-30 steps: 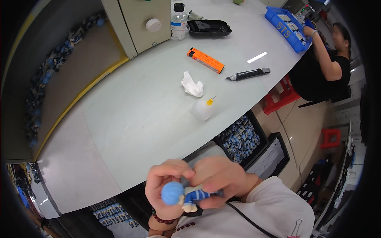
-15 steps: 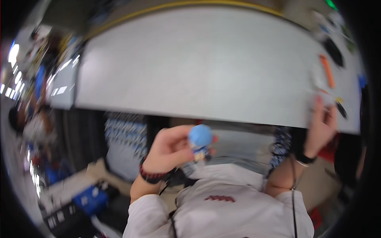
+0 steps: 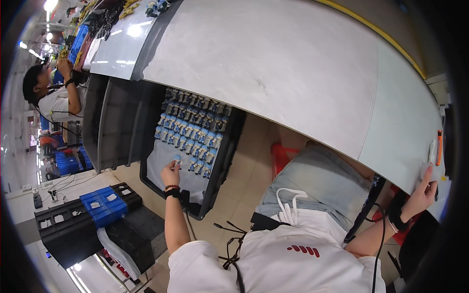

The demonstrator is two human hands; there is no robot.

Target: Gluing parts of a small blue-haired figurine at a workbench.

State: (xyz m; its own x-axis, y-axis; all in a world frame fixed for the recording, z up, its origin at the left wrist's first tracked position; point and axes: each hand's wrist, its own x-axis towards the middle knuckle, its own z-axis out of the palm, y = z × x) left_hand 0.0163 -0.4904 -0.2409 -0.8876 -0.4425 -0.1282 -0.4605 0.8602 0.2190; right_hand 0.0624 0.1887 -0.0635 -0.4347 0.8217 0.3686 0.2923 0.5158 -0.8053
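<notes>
A small figurine with light-blue hair [image 3: 178,158] is pinched in the fingers of my left hand [image 3: 170,174]. That hand is over a white liner sheet [image 3: 161,154] inside a black crate [image 3: 227,146] at the left, below table level. Rows of similar blue-haired figurines [image 3: 185,128] lie on the sheet, just beyond the held one. Out at the right end of the table, my right hand [image 3: 419,199] rests by the edge with its fingers apart, touching or beside a whitish item [image 3: 426,168]. An orange-handled tool [image 3: 439,148] lies just past the fingertips.
The long pale table [image 3: 273,63] runs across in front of me. Dark crates [image 3: 119,122] stand left of the figurine crate. Stacked black and blue bins [image 3: 103,205] are at the lower left. A co-worker [image 3: 56,93] sits at the far left. Cables [image 3: 234,234] hang beside me.
My left hand has carried the figurine from in front of my body leftward into the crate. The view has turned left. My right hand remains at the table's right end.
</notes>
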